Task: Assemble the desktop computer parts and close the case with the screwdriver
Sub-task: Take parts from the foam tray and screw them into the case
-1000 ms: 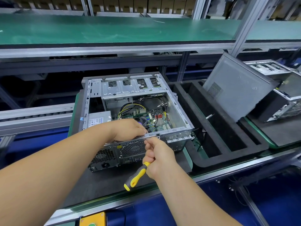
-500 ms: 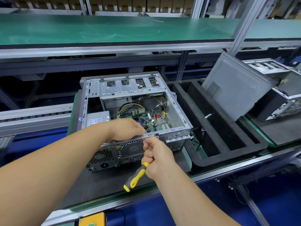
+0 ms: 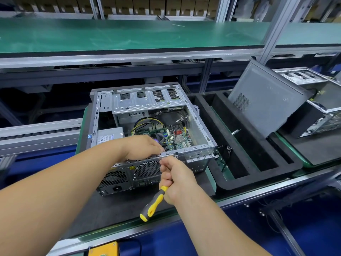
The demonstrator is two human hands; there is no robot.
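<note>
Gripping a screwdriver [image 3: 154, 205] in the right hand [image 3: 178, 179], fingers curled round the upper handle; the yellow and black butt sticks out below the fist, pointing down and toward the camera. Shaft and tip hidden by the hand. Thumb and forefinger sit right up at the near top rail of the case [image 3: 200, 126], just beside a small screw tab [image 3: 176, 155] on that rail. Cannot tell if they pinch anything there.

Left hand [image 3: 143, 147] reaches over the same rail into the open case, palm down, knuckles up. Fingers bend down inside and their tips are hidden, so cannot tell if they grasp something or just rest.

Case lies on its side on a dark mat [image 3: 110, 209], open face up, rear panel toward the camera with fan grilles [image 3: 147, 169] and a power socket [image 3: 116, 188] showing. Inside: green motherboard [image 3: 177, 137] at right, yellow and black cables [image 3: 145, 124] above it, power supply [image 3: 108, 136] at left, drive cage [image 3: 147, 101] at the far end.

Right of the case, a black foam tray [image 3: 258, 167] with long slots. A grey side panel [image 3: 265, 106] stands tilted in the tray, leaning right. Further right, another open case [image 3: 313, 111], partly cut off. Green shelf [image 3: 129, 36] runs across the back above. Yellow box [image 3: 102, 249] at bottom edge, mostly out of frame.
</note>
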